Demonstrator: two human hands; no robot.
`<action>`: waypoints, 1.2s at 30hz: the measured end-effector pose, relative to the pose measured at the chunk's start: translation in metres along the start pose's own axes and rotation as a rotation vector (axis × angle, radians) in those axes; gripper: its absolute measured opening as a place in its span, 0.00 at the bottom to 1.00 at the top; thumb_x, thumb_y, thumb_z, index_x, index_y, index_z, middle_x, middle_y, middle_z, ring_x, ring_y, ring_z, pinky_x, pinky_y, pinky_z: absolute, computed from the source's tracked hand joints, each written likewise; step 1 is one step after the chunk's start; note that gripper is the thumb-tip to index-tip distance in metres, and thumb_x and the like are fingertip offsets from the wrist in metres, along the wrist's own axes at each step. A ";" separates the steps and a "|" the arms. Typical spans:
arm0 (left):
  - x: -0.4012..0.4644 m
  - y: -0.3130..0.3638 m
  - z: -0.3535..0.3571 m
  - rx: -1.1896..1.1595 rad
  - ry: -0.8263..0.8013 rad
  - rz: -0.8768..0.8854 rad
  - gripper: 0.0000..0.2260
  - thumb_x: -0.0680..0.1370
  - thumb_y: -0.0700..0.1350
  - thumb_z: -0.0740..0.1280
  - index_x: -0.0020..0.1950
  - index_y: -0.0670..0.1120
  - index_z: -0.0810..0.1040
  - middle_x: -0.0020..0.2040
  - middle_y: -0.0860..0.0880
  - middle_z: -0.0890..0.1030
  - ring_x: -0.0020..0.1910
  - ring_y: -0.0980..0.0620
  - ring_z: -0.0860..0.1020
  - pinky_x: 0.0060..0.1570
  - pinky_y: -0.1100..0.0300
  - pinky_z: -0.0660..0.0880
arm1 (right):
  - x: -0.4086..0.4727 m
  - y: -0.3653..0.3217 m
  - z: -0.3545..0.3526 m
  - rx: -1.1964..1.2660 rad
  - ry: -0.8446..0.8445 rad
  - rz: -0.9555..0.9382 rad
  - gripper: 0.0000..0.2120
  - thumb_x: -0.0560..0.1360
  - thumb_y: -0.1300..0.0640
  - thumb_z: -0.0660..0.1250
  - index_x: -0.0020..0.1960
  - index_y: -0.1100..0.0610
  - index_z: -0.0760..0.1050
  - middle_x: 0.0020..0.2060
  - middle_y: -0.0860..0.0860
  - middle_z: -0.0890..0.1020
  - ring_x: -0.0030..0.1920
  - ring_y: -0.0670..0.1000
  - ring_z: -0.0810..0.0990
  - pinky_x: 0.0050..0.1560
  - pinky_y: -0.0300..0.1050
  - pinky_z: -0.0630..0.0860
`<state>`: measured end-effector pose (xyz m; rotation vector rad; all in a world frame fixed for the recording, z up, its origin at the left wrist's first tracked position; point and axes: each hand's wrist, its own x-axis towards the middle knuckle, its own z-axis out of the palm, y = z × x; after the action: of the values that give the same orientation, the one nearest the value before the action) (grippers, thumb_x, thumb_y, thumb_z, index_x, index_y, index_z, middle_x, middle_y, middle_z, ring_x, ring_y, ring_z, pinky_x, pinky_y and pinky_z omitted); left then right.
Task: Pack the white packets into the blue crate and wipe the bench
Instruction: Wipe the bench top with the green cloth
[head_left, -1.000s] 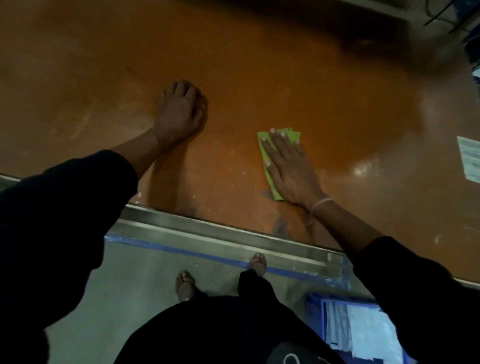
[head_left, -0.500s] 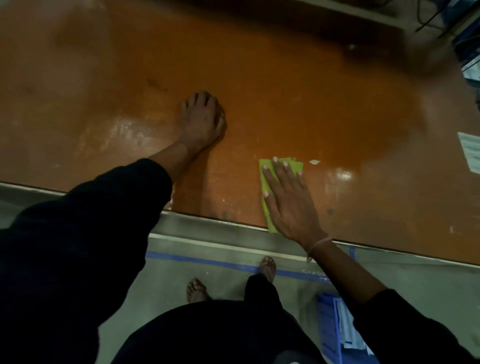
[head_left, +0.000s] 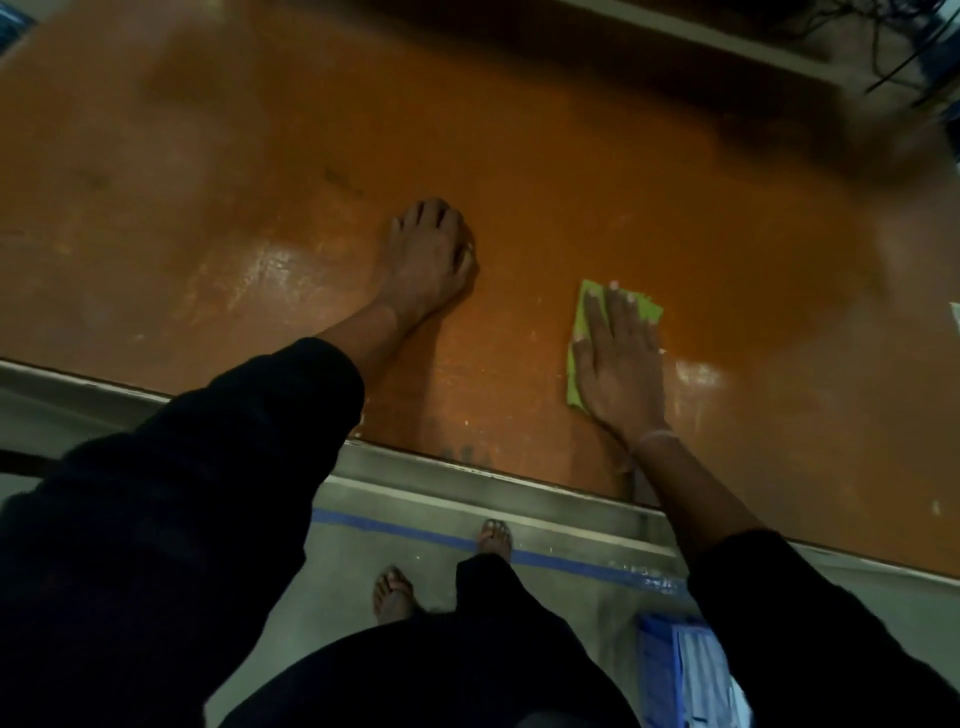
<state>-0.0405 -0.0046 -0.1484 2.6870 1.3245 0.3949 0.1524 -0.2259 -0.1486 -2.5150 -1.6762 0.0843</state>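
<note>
My right hand (head_left: 621, 358) lies flat, fingers together, pressing a folded green cloth (head_left: 575, 364) onto the orange-brown bench (head_left: 571, 182) near its front edge. My left hand (head_left: 428, 254) rests on the bench to the left of the cloth, fingers curled under, holding nothing. The blue crate (head_left: 655, 670) stands on the floor at the lower right, below the bench, with white packets (head_left: 698, 670) inside it; my right sleeve hides part of it.
The bench's metal front rail (head_left: 467, 483) runs across the view. A blue tape line (head_left: 415, 530) crosses the grey floor beneath, where two bare feet stand. A white paper (head_left: 955, 317) shows at the bench's right edge. Cables (head_left: 904, 47) lie at the top right.
My right hand has slid the green cloth toward the near edge and then a little right across the bench. My left hand stays planted. The view has shifted, so less of the crate shows.
</note>
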 end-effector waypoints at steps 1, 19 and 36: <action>0.000 0.000 0.000 -0.005 0.004 0.000 0.21 0.80 0.55 0.57 0.65 0.43 0.74 0.67 0.40 0.73 0.64 0.37 0.71 0.61 0.42 0.69 | 0.013 -0.004 0.001 -0.004 -0.001 0.048 0.30 0.83 0.42 0.41 0.82 0.52 0.51 0.82 0.54 0.50 0.81 0.57 0.48 0.78 0.62 0.52; 0.009 -0.013 -0.009 -0.039 -0.009 0.053 0.20 0.80 0.53 0.59 0.65 0.42 0.74 0.65 0.41 0.73 0.63 0.37 0.71 0.59 0.44 0.69 | 0.148 0.012 -0.003 -0.007 -0.115 -0.382 0.27 0.85 0.41 0.42 0.82 0.47 0.46 0.82 0.48 0.45 0.81 0.51 0.43 0.80 0.56 0.45; 0.040 -0.060 -0.004 -0.005 0.093 -0.095 0.17 0.83 0.54 0.57 0.62 0.42 0.74 0.62 0.41 0.74 0.60 0.38 0.71 0.60 0.41 0.70 | 0.295 -0.020 0.006 0.045 -0.048 -0.024 0.30 0.83 0.42 0.42 0.82 0.51 0.48 0.82 0.52 0.47 0.81 0.56 0.45 0.79 0.60 0.46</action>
<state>-0.0642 0.0640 -0.1507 2.6184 1.4667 0.5175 0.2473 0.0542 -0.1469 -2.4787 -1.7028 0.1796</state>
